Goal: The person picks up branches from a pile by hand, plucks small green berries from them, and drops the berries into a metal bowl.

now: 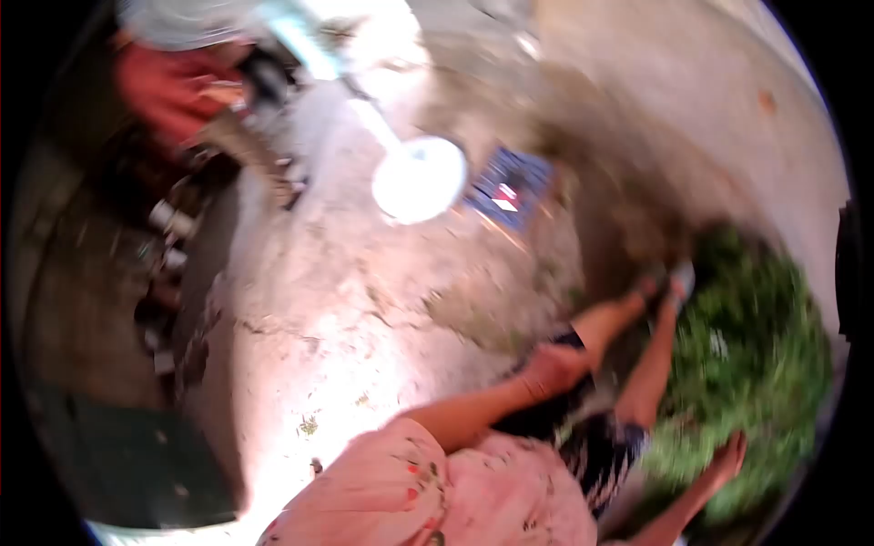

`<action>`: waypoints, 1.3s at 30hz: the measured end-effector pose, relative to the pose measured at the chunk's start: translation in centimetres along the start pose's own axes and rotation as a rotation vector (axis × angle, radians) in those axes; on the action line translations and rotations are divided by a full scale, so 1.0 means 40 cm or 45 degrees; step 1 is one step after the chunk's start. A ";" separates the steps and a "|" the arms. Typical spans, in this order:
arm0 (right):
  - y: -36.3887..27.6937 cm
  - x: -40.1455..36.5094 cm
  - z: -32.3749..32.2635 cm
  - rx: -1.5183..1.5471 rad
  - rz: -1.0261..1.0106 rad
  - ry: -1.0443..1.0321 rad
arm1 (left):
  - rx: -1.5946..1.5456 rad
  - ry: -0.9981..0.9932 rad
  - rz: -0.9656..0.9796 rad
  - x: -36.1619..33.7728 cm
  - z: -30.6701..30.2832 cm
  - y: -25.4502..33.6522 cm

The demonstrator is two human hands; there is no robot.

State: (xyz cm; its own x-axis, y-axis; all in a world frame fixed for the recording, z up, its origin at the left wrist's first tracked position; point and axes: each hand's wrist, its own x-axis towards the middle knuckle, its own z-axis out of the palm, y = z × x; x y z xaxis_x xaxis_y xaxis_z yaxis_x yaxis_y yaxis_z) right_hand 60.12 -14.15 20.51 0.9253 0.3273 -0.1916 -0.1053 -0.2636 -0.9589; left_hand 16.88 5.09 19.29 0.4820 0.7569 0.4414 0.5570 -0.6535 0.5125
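Observation:
The view is tilted and smeared by motion. My left hand [551, 369] is by my leg, over the dark shorts [537, 414]; its fingers are too blurred to read, and nothing shows clearly in it. Off to the right, my right hand [728, 453] hangs in front of the green plants [756, 355], with no object visible at it. Its fingers are smeared too. My pink floral top [510, 491] fills the bottom, and my feet [674, 280] are beside the plants.
A stand with a round white base [421, 179] is on the concrete ground [319, 264]. Beside it lies a blue patterned flat thing [514, 182] with a red and white item on it. A person in a red shirt [173, 91] bends at the upper left, near scattered objects. A dark green panel [137, 460] is lower left.

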 end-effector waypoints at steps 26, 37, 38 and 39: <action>-0.302 -0.829 0.404 -0.114 -0.878 -0.836 | -1.236 0.104 -0.387 0.059 -0.337 0.225; -0.216 -0.807 0.456 -0.163 -0.958 -0.987 | -1.584 -0.220 -0.755 0.078 -0.372 0.232; -0.181 -0.800 0.463 -0.092 -0.925 -0.942 | -1.583 -0.179 -0.884 0.068 -0.217 0.166; -0.207 -0.821 0.455 -0.165 -1.042 -0.878 | -1.709 0.009 -0.724 0.072 -0.225 0.178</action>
State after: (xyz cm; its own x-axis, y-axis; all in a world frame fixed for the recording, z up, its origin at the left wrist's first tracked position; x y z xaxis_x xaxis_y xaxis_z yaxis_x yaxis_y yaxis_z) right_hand 23.97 -6.19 30.93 0.2884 0.8780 0.3820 0.5290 0.1865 -0.8279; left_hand 16.14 2.63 30.85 0.4109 0.9103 -0.0501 -0.3720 0.2175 0.9024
